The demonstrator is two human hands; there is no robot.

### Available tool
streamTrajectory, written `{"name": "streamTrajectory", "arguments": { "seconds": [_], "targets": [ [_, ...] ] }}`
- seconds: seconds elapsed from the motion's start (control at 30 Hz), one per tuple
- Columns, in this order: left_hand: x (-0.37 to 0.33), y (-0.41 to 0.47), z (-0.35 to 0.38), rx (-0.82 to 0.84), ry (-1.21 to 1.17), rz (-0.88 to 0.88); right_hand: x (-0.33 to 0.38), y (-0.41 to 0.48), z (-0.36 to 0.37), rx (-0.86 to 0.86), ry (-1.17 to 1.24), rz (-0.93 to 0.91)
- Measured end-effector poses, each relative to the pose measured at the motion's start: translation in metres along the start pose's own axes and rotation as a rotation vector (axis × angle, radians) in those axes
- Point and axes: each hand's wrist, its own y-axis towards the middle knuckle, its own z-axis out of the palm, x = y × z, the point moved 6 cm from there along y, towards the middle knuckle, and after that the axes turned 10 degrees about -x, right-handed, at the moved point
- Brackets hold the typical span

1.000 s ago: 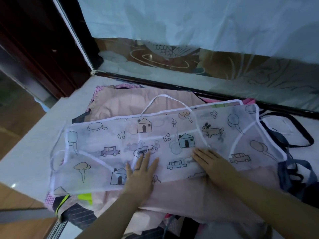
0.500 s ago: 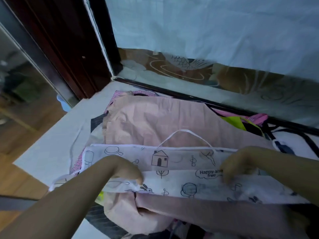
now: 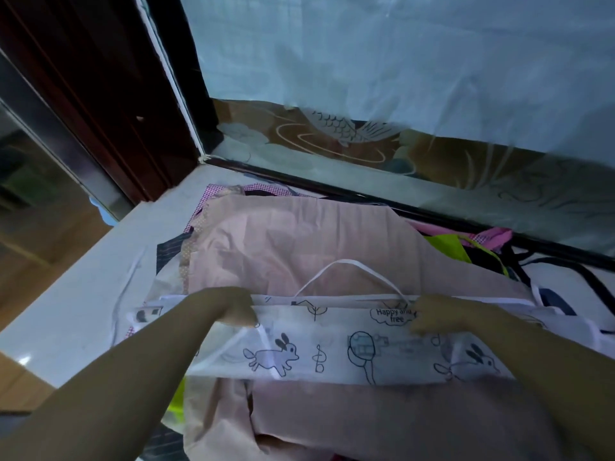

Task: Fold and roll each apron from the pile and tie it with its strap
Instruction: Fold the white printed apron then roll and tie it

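**Both hands grip the folded edge of the printed apron**

The white printed apron lies as a long band across the near middle of the pile, folded over on itself, with rabbits, a music note and a "Happy and free" cloud showing on its upper face; it rests on a pink apron that spreads beyond it toward the far side; the left hand is curled closed over the far edge of the band at its left part, fingers tucked under the cloth; the right hand is likewise closed on the same edge further right, just beside the printed cloud; a white strap loops out from between the hands onto the pink apron; more aprons, yellow-green, pink and dark, show at the far right of the pile; everything sits on a pale worktop against a curtained window.
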Motion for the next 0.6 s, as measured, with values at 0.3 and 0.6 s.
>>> {"name": "streamTrajectory", "arguments": {
  "seconds": [0.3,0.6],
  "targets": [
    [0.033,0.031,0.005,-0.292,0.050,-0.143,-0.011,0.026,-0.002,-0.140,-0.106,-0.105],
    [-0.106,0.006,0.039,-0.887,0.135,0.670,-0.011,0.034,0.000,-0.293,-0.155,-0.237]
  ]
}}
